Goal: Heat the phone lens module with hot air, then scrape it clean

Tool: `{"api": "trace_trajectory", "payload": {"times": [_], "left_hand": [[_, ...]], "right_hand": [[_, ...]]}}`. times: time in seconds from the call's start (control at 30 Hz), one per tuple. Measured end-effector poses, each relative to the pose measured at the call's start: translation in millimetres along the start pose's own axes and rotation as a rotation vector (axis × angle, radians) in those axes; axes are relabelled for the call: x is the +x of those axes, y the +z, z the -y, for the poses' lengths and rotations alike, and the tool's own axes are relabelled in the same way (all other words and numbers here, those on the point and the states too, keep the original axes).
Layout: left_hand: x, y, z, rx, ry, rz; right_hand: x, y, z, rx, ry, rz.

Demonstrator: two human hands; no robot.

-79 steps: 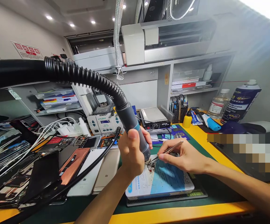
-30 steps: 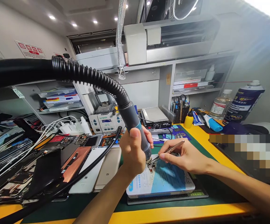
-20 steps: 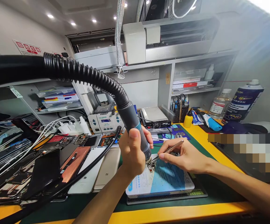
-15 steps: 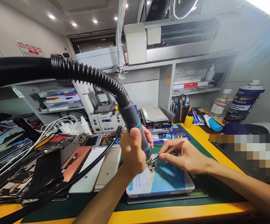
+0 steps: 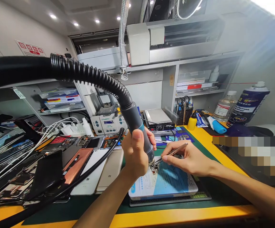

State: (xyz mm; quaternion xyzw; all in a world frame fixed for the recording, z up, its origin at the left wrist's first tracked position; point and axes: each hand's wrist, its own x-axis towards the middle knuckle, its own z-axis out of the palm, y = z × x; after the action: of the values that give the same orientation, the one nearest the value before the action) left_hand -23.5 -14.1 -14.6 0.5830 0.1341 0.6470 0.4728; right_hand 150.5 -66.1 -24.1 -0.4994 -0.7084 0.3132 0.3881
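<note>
My left hand (image 5: 136, 155) is wrapped round the grey handle of a hot air gun (image 5: 136, 122), whose thick black hose arches away to the upper left. The nozzle points down at a small metal electronic part (image 5: 154, 170) lying on a blue and white box (image 5: 170, 186). From the right, my right hand (image 5: 187, 160) pinches a pair of tweezers (image 5: 175, 149). Their tips reach the small part just beside the nozzle; whether they grip it I cannot tell.
Left of the box lie several phones (image 5: 110, 172) and phone parts, crossed by a black cable (image 5: 80, 179). A soldering station (image 5: 108, 123) stands behind. To the right are a yellow bottle (image 5: 193, 122), a clear bottle (image 5: 225, 106) and a spray can (image 5: 248, 104).
Both hands, the hot air gun and the tweezers keep practically the same place. Only a very slight shift of the whole view shows.
</note>
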Motion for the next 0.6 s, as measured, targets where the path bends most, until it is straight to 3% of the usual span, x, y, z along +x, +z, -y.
{"api": "trace_trajectory", "payload": {"times": [0.6], "left_hand": [[0.1,0.3,-0.2,-0.015,0.007,0.001]], "right_hand": [[0.2,-0.7,-4.9,0.016,-0.02,0.017]]}}
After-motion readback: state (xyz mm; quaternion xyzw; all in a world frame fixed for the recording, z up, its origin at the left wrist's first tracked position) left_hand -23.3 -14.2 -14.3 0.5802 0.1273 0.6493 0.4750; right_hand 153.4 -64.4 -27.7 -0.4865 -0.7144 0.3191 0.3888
